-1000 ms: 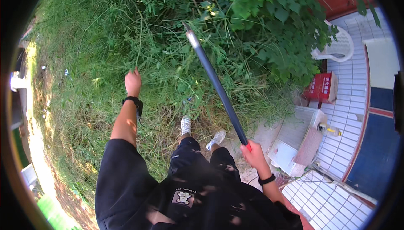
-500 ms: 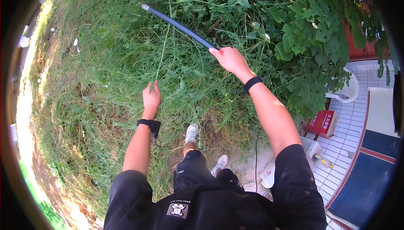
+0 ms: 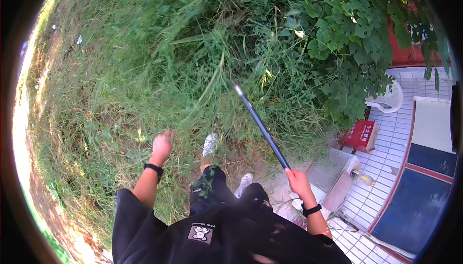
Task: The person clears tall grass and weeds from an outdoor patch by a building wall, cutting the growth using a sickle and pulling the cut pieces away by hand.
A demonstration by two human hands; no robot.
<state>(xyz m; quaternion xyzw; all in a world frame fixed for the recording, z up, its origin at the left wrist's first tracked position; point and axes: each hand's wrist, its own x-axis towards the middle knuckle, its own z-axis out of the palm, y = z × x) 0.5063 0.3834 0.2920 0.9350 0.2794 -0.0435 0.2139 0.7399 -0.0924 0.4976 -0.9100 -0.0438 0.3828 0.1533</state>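
My right hand (image 3: 300,185) is wrapped round the lower end of a long dark pole (image 3: 264,130), low on the right side. The pole slants up and left to a silver metal end (image 3: 238,89) among tall green grass (image 3: 193,66); any blade beyond it is lost in the stems. My left hand (image 3: 163,148) is lower left, over flattened grass, its fingers curled and slightly blurred. Whether stems are inside that hand cannot be made out. Bent stalks lie between the two hands.
Leafy vines (image 3: 359,47) hang at the upper right. Below them are a white plastic chair (image 3: 389,97), a red box (image 3: 360,135) and a grey panel (image 3: 328,172) beside white tiles (image 3: 393,143). My white shoes (image 3: 211,144) stand at the grass edge.
My right hand has swung down toward my body, bringing the pole's metal end down and right. My left hand has drawn down and left, away from the stem beside it.
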